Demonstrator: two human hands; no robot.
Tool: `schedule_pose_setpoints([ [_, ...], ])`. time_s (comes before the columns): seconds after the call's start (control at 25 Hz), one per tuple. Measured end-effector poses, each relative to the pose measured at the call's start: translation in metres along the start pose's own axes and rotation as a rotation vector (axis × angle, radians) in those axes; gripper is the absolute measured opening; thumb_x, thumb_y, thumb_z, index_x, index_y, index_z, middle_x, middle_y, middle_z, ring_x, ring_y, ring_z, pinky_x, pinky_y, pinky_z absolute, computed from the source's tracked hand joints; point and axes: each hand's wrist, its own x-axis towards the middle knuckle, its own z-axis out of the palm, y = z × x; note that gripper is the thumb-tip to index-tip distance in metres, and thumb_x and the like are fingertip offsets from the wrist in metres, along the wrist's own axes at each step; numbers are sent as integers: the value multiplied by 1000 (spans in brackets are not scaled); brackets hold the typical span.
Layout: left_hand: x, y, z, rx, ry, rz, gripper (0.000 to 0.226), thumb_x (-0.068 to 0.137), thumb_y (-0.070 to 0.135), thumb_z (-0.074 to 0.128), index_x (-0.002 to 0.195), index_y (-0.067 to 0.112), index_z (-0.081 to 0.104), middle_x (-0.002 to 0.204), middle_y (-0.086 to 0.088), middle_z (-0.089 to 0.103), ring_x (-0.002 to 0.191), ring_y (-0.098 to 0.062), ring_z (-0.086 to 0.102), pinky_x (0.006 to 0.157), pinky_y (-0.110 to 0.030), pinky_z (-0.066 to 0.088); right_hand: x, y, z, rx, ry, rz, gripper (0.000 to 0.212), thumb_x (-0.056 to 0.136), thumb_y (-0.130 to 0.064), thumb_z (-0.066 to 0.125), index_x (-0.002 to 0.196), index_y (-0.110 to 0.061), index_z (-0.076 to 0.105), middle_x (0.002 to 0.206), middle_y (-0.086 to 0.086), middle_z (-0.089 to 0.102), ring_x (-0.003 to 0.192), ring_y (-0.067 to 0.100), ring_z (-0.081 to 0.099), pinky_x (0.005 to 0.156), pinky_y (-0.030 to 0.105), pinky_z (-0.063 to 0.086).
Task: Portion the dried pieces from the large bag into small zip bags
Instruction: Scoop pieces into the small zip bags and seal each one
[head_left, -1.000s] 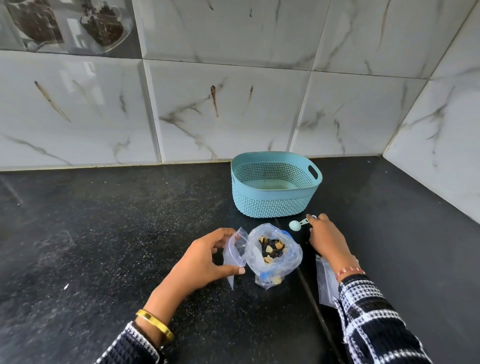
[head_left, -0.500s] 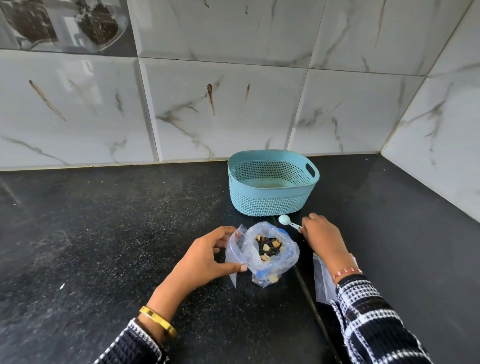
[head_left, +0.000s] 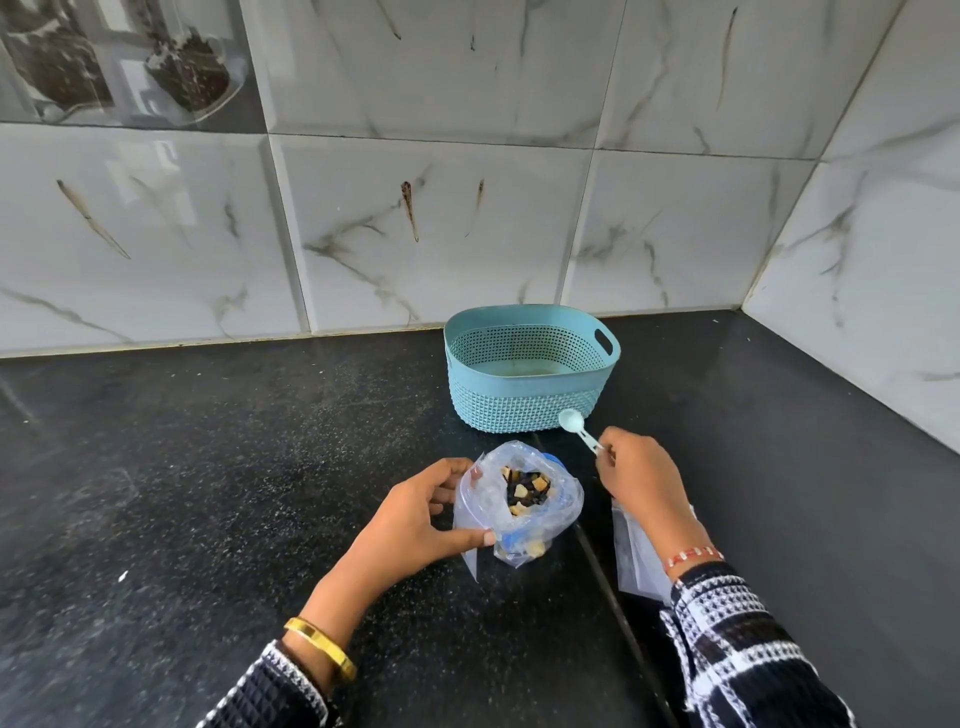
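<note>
Lifted since before, my right hand (head_left: 641, 480) pinches the scoop (head_left: 581, 428); my left hand (head_left: 415, 525) grips a zip bag (head_left: 466, 514) beside the big bag (head_left: 524, 506) on black counter (head_left: 208, 467), basket (head_left: 524, 366) far, marble tiles (head_left: 441, 234) behind.

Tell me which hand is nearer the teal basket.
Right. The right hand holds the small scoop just in front of the teal basket, scoop bowl by its wall. The left hand is further back, holding a small zip bag.

Glossy marble-look tiles (head_left: 441, 228) back a speckled dark stone counter (head_left: 208, 467); the basket (head_left: 524, 400) and spoon (head_left: 576, 426) look matt plastic, the bag (head_left: 561, 499) clear crinkled film.
</note>
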Motion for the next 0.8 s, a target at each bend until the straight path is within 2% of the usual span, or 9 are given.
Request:
schedule_pose_setpoints([
  [0.08,0,-1,4,-15,-9,-4,76,61,36,83,126,34,45,119,18,56,109,-4,56,99,-30,48,-11,-10,-14,202,63,-23,13,90,-15,52,91,-10,64,67,0,57,53,15,48,47,23,32],
  [0.2,0,-4,9,-51,-18,-4,74,58,40,83,122,39,45,120,17,58,107,-7,60,96,-33,51,-34,-30,-30,363,117,-165,14,89,-15,55,93,-13,68,73,-4,56,51,5,44,49,16,30],
  [0.36,0,-4,11,-127,-25,-17,67,60,34,83,114,43,45,120,13,60,101,-11,65,91,-34,54,-52,-41,-23,70,76,-259,11,84,-14,58,79,-12,67,69,-2,52,55,13,48,45,18,28],
  [0.44,0,-3,12,-178,-28,-21,66,60,29,83,114,41,47,118,11,61,99,-10,67,89,-33,55,-54,-46,-19,-74,58,-322,17,66,-9,75,56,-12,61,55,-5,38,45,11,38,37,13,14],
  [0.52,-1,-3,13,-225,-31,-27,67,61,25,83,117,35,48,117,8,62,97,-10,68,86,-32,56,-54,-53,-16,-188,35,-357,27,48,-8,85,48,-15,59,49,-5,40,40,10,39,33,13,13],
  [0.56,-1,-4,14,-246,-30,-32,67,62,22,83,118,33,48,117,7,62,96,-10,68,85,-31,57,-53,-54,-13,-199,11,-369,24,49,-8,85,53,-14,62,53,-3,48,43,11,44,35,14,15],
  [0.64,-1,-5,18,-291,-36,-34,65,63,17,83,117,30,49,117,4,63,95,-10,69,82,-28,58,-54,-56,-10,-133,-26,-343,6,74,-9,69,78,-11,67,79,3,60,64,15,51,43,16,22],
  [0.72,0,-7,19,-326,-37,-32,63,63,15,82,114,31,50,116,2,63,94,-11,69,80,-29,58,-55,-57,-9,-95,-63,-298,18,88,-10,51,100,-13,65,98,2,59,83,16,54,57,21,37],
  [0.8,2,-9,20,-346,-41,-36,63,63,15,83,114,31,50,117,1,63,95,-12,69,81,-30,58,-56,-58,-13,-88,-67,-282,19,88,-10,52,99,-15,66,91,0,56,85,17,55,60,23,40],
])
